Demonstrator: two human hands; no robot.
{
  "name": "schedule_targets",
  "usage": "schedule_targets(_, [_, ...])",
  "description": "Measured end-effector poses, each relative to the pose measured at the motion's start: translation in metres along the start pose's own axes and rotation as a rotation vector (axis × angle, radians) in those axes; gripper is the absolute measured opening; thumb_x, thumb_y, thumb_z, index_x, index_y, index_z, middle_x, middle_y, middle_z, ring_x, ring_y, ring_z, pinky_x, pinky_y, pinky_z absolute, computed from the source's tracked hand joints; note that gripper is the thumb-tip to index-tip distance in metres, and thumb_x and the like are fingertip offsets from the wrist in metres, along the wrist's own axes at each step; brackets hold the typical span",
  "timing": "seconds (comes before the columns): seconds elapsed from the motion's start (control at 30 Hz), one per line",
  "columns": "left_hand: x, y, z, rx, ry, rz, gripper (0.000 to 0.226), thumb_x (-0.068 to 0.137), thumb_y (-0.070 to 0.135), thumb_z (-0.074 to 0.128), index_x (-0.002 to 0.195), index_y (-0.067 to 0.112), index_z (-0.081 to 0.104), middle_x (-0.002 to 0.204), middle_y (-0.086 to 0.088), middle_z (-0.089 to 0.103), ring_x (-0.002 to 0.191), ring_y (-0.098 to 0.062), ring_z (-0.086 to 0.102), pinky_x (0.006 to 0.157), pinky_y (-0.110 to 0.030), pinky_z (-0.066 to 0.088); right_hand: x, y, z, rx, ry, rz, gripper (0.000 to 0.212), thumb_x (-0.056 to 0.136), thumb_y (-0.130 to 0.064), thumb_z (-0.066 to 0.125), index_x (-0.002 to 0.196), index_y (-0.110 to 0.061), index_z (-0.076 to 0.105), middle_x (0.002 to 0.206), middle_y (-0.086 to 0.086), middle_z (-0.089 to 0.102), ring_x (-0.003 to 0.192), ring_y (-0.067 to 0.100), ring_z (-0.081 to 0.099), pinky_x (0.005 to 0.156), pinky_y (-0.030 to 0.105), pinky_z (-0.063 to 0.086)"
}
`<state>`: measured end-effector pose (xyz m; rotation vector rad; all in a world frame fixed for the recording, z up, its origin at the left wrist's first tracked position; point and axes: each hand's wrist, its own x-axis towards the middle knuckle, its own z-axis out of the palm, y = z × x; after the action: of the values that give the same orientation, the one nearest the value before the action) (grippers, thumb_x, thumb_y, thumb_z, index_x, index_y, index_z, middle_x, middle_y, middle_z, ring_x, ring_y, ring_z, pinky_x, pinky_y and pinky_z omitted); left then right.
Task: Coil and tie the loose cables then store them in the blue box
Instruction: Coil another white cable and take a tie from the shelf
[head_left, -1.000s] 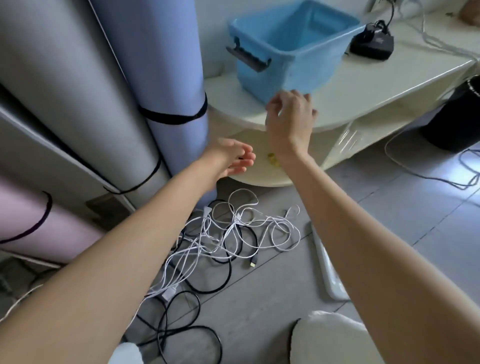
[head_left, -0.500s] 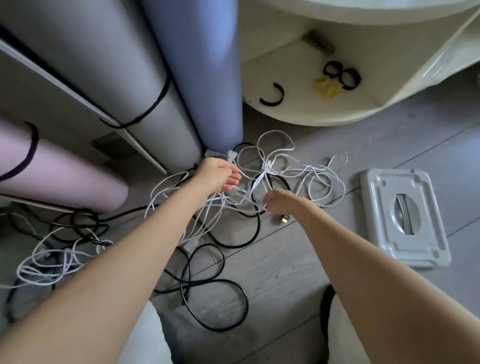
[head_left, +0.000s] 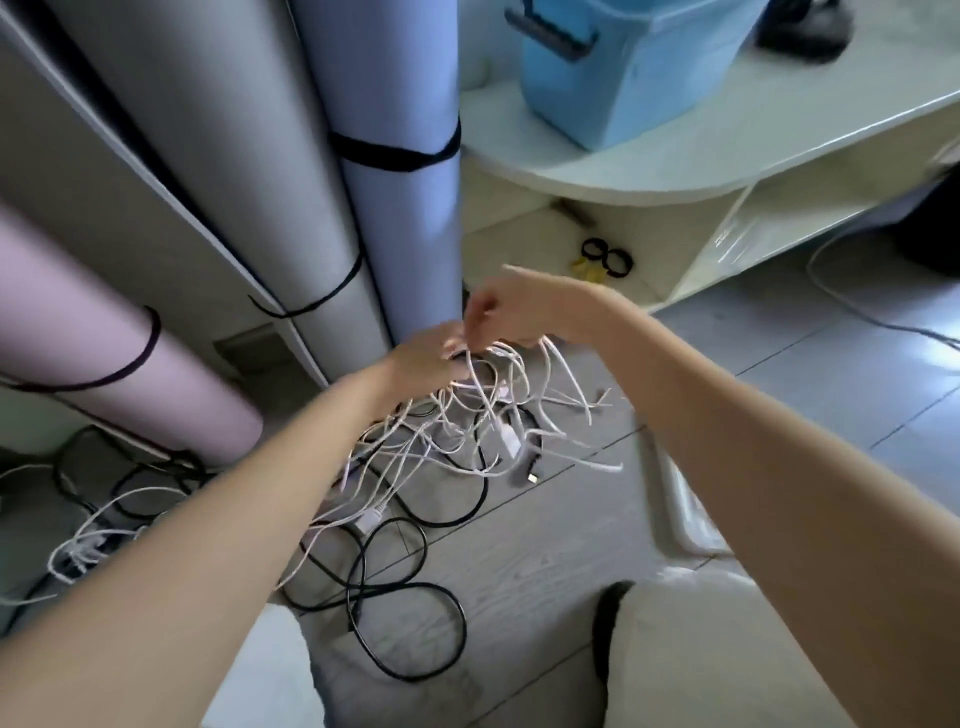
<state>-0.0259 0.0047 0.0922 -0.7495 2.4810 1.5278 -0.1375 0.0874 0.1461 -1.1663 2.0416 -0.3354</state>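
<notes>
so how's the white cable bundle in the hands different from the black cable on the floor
The white cable bundle is lifted, gripped by the left hand and right hand; the black cable lies untouched on the floor. The white cable bundle is thin and tangled in many small loops; the black cable looks thicker and lies in a few wide loops. Both are loose, neither coiled nor tied, and neither is in the blue box.

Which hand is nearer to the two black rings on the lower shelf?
Right. The right hand is just below-left of the black rings; the left hand is farther down-left, in the white cables.
</notes>
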Motion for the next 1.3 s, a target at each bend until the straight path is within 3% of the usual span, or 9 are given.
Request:
schedule_targets(0.13, [-0.031, 0.042, -0.024, -0.081, 0.097, 0.117, 0.014, 0.089, -0.001, 0.056, 0.099, 0.008, 0.061, 0.087, 0.002, 0.063, 0.082, 0.001, 0.06, 0.067, -0.001, 0.04, -0.055, -0.069, -0.056, -0.041, 0.336, -0.176, 0.007, 0.078, -0.01, 0.067, 0.074, -0.016, 0.064, 0.061, -0.006, 0.05, 0.054, 0.006, 0.042, 0.048, 0.012, 0.032])
schedule_targets(0.4, [-0.088, 0.067, -0.081, 0.01, 0.371, 0.196, 0.032, 0.097, 0.017, 0.048, 0.065, 0.018, 0.049, 0.06, -0.001, 0.051, 0.043, -0.003, 0.043, 0.051, -0.018, 0.036, -0.139, -0.13, -0.106, 0.103, 0.917, -0.311, 0.007, 0.086, -0.012, 0.055, 0.088, -0.018, 0.052, 0.069, -0.002, 0.051, 0.058, 0.012, 0.044, 0.05, 0.014, 0.03])
schedule_targets(0.53, [-0.106, 0.044, -0.089, 0.127, 0.415, 0.02, 0.045, 0.1, 0.023, 0.041, 0.057, 0.011, 0.047, 0.056, -0.005, 0.048, 0.049, -0.02, 0.046, 0.056, -0.027, 0.041, -0.154, -0.122, -0.106, 0.139, 1.094, -0.267, 0.008, 0.089, -0.013, 0.049, 0.096, -0.014, 0.054, 0.071, 0.002, 0.051, 0.074, 0.023, 0.049, 0.064, 0.032, 0.038])
schedule_targets(0.63, [-0.116, 0.026, -0.09, 0.435, 0.192, -0.342, 0.03, 0.099, 0.012, 0.04, 0.087, 0.0, 0.064, 0.092, -0.018, 0.064, 0.08, -0.033, 0.063, 0.053, -0.027, 0.044, -0.158, -0.112, -0.103, 0.225, 1.232, -0.219, 0.008, 0.09, -0.013, 0.046, 0.097, -0.013, 0.051, 0.074, 0.0, 0.051, 0.078, 0.022, 0.049, 0.07, 0.034, 0.04])
schedule_targets(0.73, [-0.118, 0.02, -0.088, 0.806, 0.11, -0.391, 0.03, 0.095, 0.011, 0.043, 0.12, -0.001, 0.055, 0.122, -0.016, 0.058, 0.097, -0.027, 0.057, 0.059, -0.027, 0.045, -0.157, -0.107, -0.097, 0.271, 1.102, -0.224, 0.01, 0.088, -0.013, 0.051, 0.082, -0.021, 0.048, 0.067, -0.004, 0.05, 0.064, 0.015, 0.047, 0.056, 0.025, 0.037])
schedule_targets(0.87, [-0.109, 0.064, -0.083, 0.288, 0.473, 0.098, 0.039, 0.09, 0.027, 0.048, 0.118, 0.004, 0.06, 0.123, -0.012, 0.061, 0.114, -0.025, 0.055, 0.095, -0.028, 0.038, -0.148, -0.097, -0.071, 0.108, 0.739, -0.269, 0.019, 0.085, -0.01, 0.058, 0.073, -0.023, 0.05, 0.064, 0.002, 0.059, 0.044, -0.001, 0.046, 0.047, 0.014, 0.034])
schedule_targets(0.93, [-0.116, 0.099, -0.077, 0.0, 0.431, 0.277, 0.047, 0.082, 0.048, 0.045, 0.105, 0.012, 0.066, 0.105, -0.002, 0.066, 0.099, -0.015, 0.059, 0.093, -0.027, 0.04, -0.144, -0.093, -0.057, 0.038, 0.589, -0.293, 0.014, 0.086, -0.009, 0.058, 0.079, -0.019, 0.053, 0.064, 0.004, 0.063, 0.037, -0.004, 0.044, 0.042, 0.009, 0.031])
schedule_targets(1.07, [-0.121, 0.123, -0.056, -0.295, 0.144, 0.368, 0.024, 0.099, 0.023, 0.044, 0.083, 0.011, 0.059, 0.073, -0.001, 0.057, 0.06, 0.001, 0.057, 0.072, -0.018, 0.052, -0.135, -0.083, -0.044, 0.025, 0.496, -0.319, 0.008, 0.087, -0.015, 0.061, 0.085, -0.02, 0.055, 0.061, -0.001, 0.064, 0.038, 0.001, 0.045, 0.043, 0.012, 0.033])
schedule_targets(1.3, [-0.103, 0.117, -0.064, -0.007, 0.245, 0.281, 0.046, 0.096, 0.036, 0.045, 0.075, 0.0, 0.063, 0.064, -0.007, 0.032, 0.048, -0.01, 0.029, 0.045, -0.02, 0.021, -0.122, -0.065, -0.049, -0.157, 0.527, -0.219, 0.023, 0.08, -0.031, 0.07, 0.081, -0.01, 0.061, 0.064, -0.004, 0.05, 0.062, 0.014, 0.045, 0.053, 0.018, 0.032])
